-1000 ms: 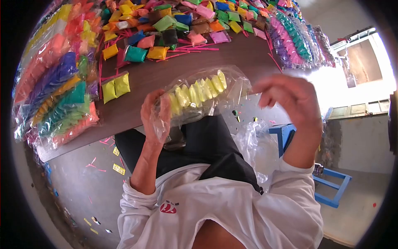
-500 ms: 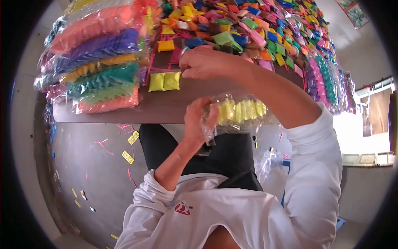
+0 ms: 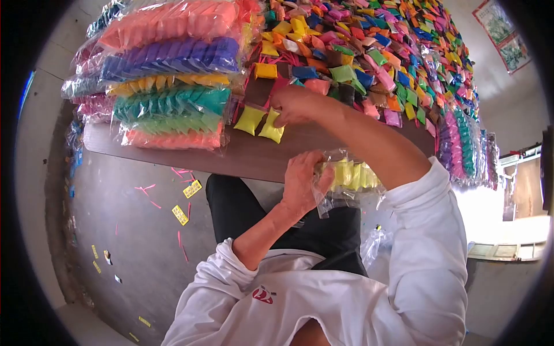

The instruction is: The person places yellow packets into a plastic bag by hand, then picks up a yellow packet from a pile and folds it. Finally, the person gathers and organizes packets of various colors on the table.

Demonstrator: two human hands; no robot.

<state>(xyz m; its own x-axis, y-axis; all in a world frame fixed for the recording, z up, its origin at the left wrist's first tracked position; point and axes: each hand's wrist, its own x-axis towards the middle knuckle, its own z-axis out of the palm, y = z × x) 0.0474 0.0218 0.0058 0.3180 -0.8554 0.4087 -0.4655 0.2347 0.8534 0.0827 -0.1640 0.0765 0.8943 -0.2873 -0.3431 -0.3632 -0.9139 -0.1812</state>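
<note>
My left hand (image 3: 307, 180) is closed on the mouth end of a clear plastic bag (image 3: 378, 187). A row of pale yellow packets (image 3: 355, 175) fills that bag, in front of the table's near edge. Across the table reaches my right hand (image 3: 297, 105), its fingers pinched on the upper right edge of a small yellow packet (image 3: 271, 130). This packet lies tilted on the tabletop. Just to its left rests a second yellow packet (image 3: 249, 120). My right forearm passes above the bag's far side and partly covers it.
Filled bags of coloured packets (image 3: 167, 104) are stacked on the table's left. A large heap of loose coloured packets (image 3: 369, 52) covers the back. More filled bags (image 3: 456, 141) stand at the right edge. Yellow cards (image 3: 180, 215) and pink strips lie on the floor.
My right hand has come down onto the right-hand yellow packet, which now sits tilted and apart from its neighbour. The view has shifted; my left hand still holds the bag.
</note>
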